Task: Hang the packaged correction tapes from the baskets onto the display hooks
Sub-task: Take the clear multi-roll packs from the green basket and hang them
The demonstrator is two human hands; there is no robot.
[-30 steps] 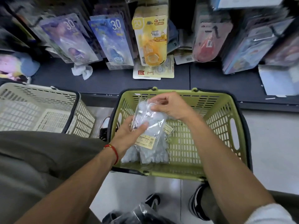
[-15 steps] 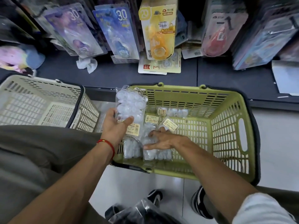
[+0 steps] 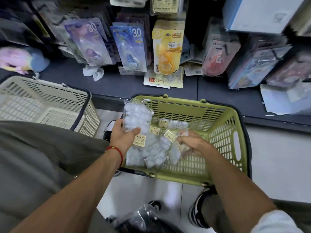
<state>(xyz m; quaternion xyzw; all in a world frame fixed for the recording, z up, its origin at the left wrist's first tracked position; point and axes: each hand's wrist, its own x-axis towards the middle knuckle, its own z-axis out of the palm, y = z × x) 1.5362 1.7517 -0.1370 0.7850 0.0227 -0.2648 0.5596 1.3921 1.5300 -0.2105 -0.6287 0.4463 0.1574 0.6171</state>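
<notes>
Two baskets sitting on the pale floor below the dark shelf (image 3: 117,86): green basket (image 3: 223,145) in the middle, beige basket (image 3: 50,96) to its left, apart from it. Left hand (image 3: 122,134) gripping a clear bag of correction tapes (image 3: 136,116), thumb curled over the bag's front, fingers behind, bag standing upright above the green basket's near-left corner. Right hand (image 3: 193,143) reaching down inside the green basket, fingers curled round a second clear packet (image 3: 175,150) with a yellow price label; blurred there, so hard telling how firm the grip is. Lying on the basket floor: more clear packets (image 3: 148,153) bunched at the left side, touching one another, plus a smaller pair (image 3: 175,124) near the far wall. Red string bracelet (image 3: 116,149) circling the left wrist.

Hanging above the shelf on display hooks: purple carded tape marked 30 (image 3: 90,42), blue carded tape marked 30 (image 3: 131,47), yellow carded tape marked 20 (image 3: 166,47), pink carded tape (image 3: 217,58), side by side, tilted toward the camera. Resting on the shelf: crumpled white tissue (image 3: 93,72) under the purple card, flat card marked 3 (image 3: 161,79) under the yellow one. Showing at the bottom edge: striped shoe (image 3: 196,214) and a dark plastic bag (image 3: 139,219).
</notes>
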